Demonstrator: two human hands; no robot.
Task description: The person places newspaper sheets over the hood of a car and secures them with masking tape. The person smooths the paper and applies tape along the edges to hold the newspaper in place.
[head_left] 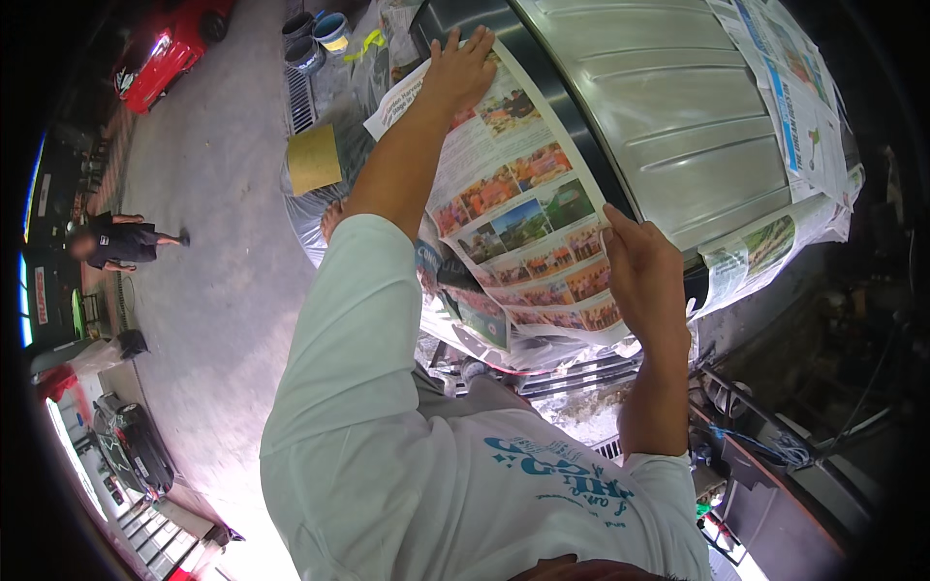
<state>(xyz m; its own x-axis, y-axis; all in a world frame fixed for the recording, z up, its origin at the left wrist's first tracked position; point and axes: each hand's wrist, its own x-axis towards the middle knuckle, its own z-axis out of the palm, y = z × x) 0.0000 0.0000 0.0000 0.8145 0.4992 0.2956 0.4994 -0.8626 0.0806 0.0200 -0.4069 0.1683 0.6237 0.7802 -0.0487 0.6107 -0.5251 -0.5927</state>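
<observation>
A printed newspaper sheet (523, 208) with rows of colour photos lies along the dark edge strip (578, 126) of a ridged, silvery vehicle roof (668, 107). My left hand (461, 73) presses flat on the sheet's far end, its fingers spread. Nearer me, my right hand (641, 276) is closed on the sheet's right edge, thumb up against the paper. The sheet's lower part hangs loose and curves over other newspaper below it. My left forearm hides part of the sheet's left side.
More newspaper (790, 107) covers the roof's right side. Buckets (332, 34) and a tan square sheet (313, 160) are at upper left. A person (121, 240) is on the floor at far left, between a red car (170, 53) and a dark car (133, 445).
</observation>
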